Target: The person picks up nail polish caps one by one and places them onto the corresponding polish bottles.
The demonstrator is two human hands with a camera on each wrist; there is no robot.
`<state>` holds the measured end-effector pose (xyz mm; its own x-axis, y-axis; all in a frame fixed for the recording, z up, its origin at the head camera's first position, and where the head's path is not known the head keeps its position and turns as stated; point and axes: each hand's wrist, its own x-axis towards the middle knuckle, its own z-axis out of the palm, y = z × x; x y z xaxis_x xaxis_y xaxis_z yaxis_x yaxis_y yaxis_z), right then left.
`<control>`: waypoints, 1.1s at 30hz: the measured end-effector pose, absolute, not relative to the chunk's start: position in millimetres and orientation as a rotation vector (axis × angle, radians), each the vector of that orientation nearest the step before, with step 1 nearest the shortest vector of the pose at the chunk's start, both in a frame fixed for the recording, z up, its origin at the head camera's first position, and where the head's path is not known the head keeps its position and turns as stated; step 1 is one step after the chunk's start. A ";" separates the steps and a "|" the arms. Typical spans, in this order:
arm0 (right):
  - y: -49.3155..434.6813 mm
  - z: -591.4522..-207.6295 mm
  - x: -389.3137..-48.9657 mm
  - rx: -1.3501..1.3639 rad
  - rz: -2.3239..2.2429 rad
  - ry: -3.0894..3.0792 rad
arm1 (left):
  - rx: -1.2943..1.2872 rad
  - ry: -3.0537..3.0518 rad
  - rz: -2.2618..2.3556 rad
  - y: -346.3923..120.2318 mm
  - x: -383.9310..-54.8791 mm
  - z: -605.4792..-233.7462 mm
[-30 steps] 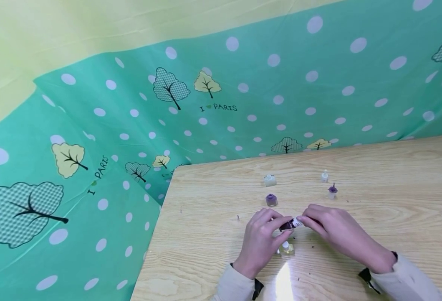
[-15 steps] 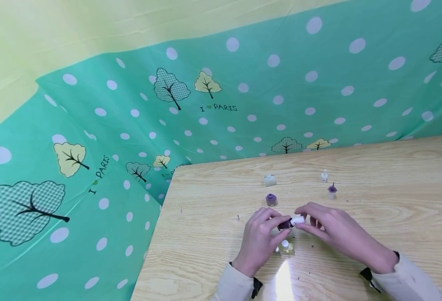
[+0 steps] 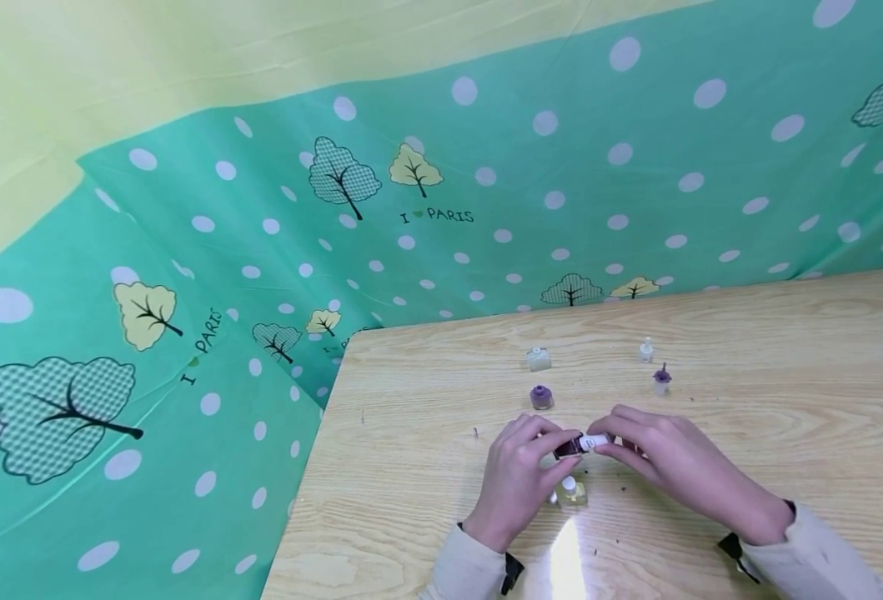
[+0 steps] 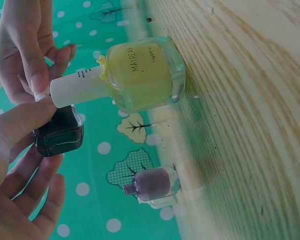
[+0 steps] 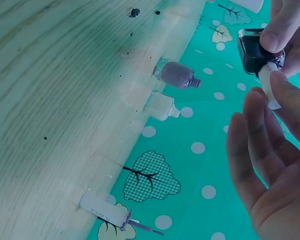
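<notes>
Between the hands, a dark nail polish bottle [image 3: 567,448] with a white cap [image 3: 594,441] is held tilted above the table. My left hand [image 3: 514,475] pinches the dark glass body between thumb and fingers. The thumb and index finger of my right hand [image 3: 674,454] pinch the white cap, which sits on the bottle's neck. In the right wrist view, dark polish smears the neck around the cap [image 5: 269,85]. Just below the hands stands a capped yellow nail polish bottle [image 4: 142,75], upright on the table, with dried yellow drips under its cap.
Behind the hands stand an uncapped purple bottle [image 3: 542,397] and an uncapped whitish bottle [image 3: 539,359]. To the right, a purple-smeared cap with its brush up [image 3: 662,381] and another white cap [image 3: 646,350] stand on the wooden table [image 3: 411,400]. Dark specks dot the surface.
My right fingers have released and re-gripped the white cap, showing more of it midway. The left hand keeps its grip on the dark bottle, nearly in place.
</notes>
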<state>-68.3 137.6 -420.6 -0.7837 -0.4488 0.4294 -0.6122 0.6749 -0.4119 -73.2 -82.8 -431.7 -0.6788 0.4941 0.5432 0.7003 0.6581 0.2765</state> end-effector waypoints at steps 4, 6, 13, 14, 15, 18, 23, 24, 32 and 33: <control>136.6 -420.9 -69.0 0.816 0.791 -2.621 | -0.931 -2.456 -0.660 -82.6 -73.1 -432.3; 136.0 -421.6 -69.6 0.809 0.819 -2.615 | -0.931 -2.452 -0.657 -82.3 -73.4 -433.0; 136.1 -421.7 -71.0 0.762 1.063 -2.672 | -0.953 -2.410 -0.606 -81.4 -74.6 -436.0; 136.3 -421.4 -71.3 0.750 1.099 -2.695 | -0.956 -2.403 -0.600 -81.2 -74.8 -436.3; 136.4 -421.1 -71.7 0.738 1.129 -2.718 | -0.959 -2.397 -0.591 -81.0 -75.0 -436.7; 136.4 -421.0 -73.0 0.712 1.189 -2.760 | -0.962 -2.385 -0.565 -80.6 -75.7 -437.7; 135.4 -421.4 -72.7 0.683 1.193 -2.778 | -0.955 -2.387 -0.547 -80.4 -75.0 -437.6; 135.3 -421.3 -72.5 0.674 1.188 -2.781 | -0.952 -2.391 -0.549 -80.5 -74.9 -437.4; 132.7 -420.2 -71.2 0.619 1.143 -2.778 | -0.927 -2.424 -0.568 -80.5 -75.2 -435.8; 132.2 -420.4 -71.1 0.620 1.140 -2.772 | -0.925 -2.423 -0.576 -80.5 -75.4 -435.5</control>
